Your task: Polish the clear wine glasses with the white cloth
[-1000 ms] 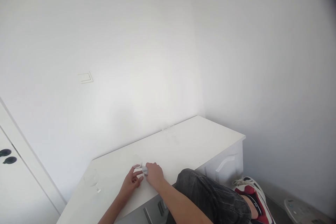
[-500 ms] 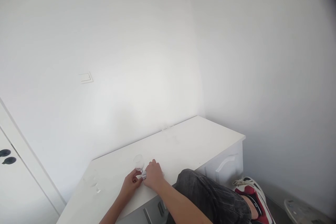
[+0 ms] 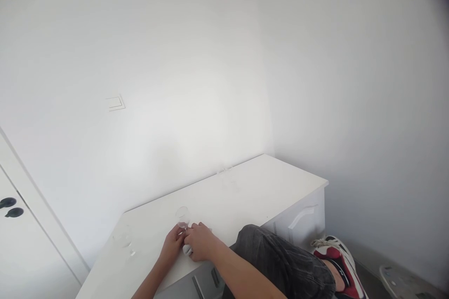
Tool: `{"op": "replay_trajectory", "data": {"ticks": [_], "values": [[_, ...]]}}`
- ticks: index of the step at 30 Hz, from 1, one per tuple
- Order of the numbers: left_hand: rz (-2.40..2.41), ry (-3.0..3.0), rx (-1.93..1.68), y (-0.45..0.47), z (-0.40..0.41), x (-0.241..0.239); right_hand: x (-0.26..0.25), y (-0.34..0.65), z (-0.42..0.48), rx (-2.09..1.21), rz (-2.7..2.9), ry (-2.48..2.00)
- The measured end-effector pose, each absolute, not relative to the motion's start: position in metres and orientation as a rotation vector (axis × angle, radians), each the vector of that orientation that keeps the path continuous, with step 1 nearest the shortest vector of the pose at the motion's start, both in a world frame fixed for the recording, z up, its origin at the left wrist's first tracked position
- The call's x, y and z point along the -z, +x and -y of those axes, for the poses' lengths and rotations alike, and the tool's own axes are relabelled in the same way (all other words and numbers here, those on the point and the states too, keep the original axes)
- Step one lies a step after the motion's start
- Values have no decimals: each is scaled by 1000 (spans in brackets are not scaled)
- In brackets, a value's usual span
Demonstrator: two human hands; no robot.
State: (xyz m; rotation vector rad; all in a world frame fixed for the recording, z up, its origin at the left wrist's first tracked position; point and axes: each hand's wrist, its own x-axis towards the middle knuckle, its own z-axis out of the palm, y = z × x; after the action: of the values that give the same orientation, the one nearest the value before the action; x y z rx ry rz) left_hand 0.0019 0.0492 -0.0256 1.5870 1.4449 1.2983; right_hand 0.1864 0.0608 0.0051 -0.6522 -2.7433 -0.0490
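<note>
Over the front part of the white cabinet top, my left hand (image 3: pixel 171 245) is closed around the lower part of a clear wine glass (image 3: pixel 183 215), its bowl upward. My right hand (image 3: pixel 201 241) presses close against the left, its fingers over the stem. A bunched white cloth (image 3: pixel 187 249) pokes out below my right fingers, gripped in that hand. The hands hide the glass's stem and foot. To the left, a second clear stemmed glass (image 3: pixel 129 244) stands on the cabinet top, faint against the white.
The white cabinet (image 3: pixel 280 177) stands against the wall. Faint transparent items (image 3: pixel 225 171) sit at its back edge. A bent knee in dark trousers (image 3: pixel 259 247) is at its front, with a red and white shoe (image 3: pixel 338 261) to the right. A door with dark handles (image 3: pixel 14 212) is at left.
My right hand has shifted left, over the stem and nearer my left hand. The cloth now shows lower, beneath the right fingers. The glass has moved slightly left.
</note>
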Motion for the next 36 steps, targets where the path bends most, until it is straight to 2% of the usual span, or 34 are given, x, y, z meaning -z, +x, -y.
{"op": "replay_trajectory", "data": {"ticks": [8, 19, 36], "values": [[-1450, 1556, -1260, 3, -44, 27, 1, 185, -77, -16, 2644, -1037], [-1483, 1568, -1244, 6, -40, 24, 9, 203, -128, -358, 2224, -1695], [-1542, 1676, -1187, 4, -39, 28, 13, 240, -188, -469, 2263, -1765]]}}
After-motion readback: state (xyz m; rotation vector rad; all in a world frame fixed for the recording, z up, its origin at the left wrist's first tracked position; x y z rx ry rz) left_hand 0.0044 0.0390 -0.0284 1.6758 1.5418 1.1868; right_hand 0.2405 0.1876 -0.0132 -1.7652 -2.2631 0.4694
